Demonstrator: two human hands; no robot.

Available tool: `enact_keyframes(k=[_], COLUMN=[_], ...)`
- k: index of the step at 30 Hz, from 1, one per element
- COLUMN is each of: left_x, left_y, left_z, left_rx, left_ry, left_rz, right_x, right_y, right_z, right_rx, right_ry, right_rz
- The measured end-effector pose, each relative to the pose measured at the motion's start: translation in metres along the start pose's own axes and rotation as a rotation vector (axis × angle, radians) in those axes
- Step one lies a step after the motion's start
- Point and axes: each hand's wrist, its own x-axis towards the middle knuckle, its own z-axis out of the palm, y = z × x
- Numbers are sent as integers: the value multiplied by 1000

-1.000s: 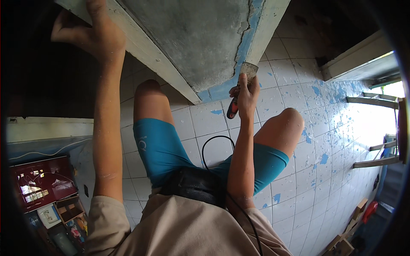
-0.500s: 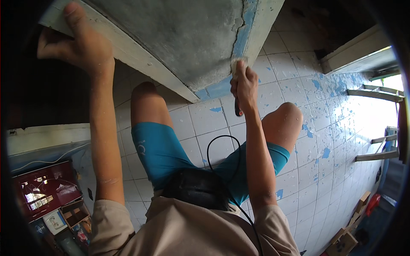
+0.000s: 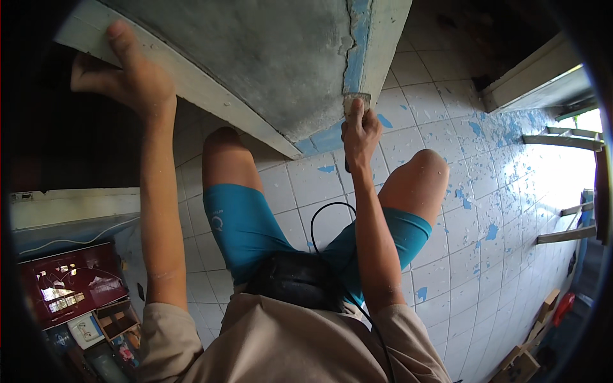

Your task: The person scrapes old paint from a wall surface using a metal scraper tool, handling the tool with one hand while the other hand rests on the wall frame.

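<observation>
In my right hand [image 3: 362, 133] is a scraper [image 3: 357, 98] with a broad metal blade and a dark handle. Its blade touches the lower part of a blue painted strip [image 3: 358, 57], which runs between a rough grey panel [image 3: 255, 60] and a white wooden edge [image 3: 388, 38]. Along the blue strip the grey layer ends in a ragged, flaking line. My left hand [image 3: 137, 80] grips the panel's other white wooden edge [image 3: 198, 86], thumb on the face and fingers wrapped partly out of sight behind it.
White floor tiles [image 3: 440, 249] are strewn with blue paint flakes [image 3: 491, 231]. Wooden rungs [image 3: 562, 140] stand at the right, with wood pieces and a red object [image 3: 563, 309] below. A black cable [image 3: 329, 205] loops over my lap. A dark red glossy panel [image 3: 73, 277] is at the left.
My right hand has drawn the scraper slightly down and left, so its blade now shows clearly. My left hand stays on the wooden edge; the view has shifted a little.
</observation>
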Motion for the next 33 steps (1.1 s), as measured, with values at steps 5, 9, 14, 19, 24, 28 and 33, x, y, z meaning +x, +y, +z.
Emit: enact_keyframes(k=[5, 9, 14, 19, 24, 28, 33], left_x=[1, 1, 3, 3, 2, 5, 1], left_y=[-1, 1, -3, -3, -1, -4, -1], left_z=[-1, -2, -3, -1, 3, -4, -1], left_rx=[23, 42, 75, 61, 38, 88, 62], left_ry=[2, -9, -9, -6, 4, -24, -5], left_rz=[51, 71, 102, 74, 108, 132, 99], right_x=[-16, -14, 13, -8, -23, -25, -17], right_y=[-17, -44, -64, -32, 16, -31, -28], right_z=[6, 2, -12, 3, 24, 24, 16], right_rx=[257, 377, 301, 216, 17, 449, 281], right_ry=[3, -46, -62, 74, 141, 152, 121], right_rz=[256, 428, 271, 324, 129, 382, 297])
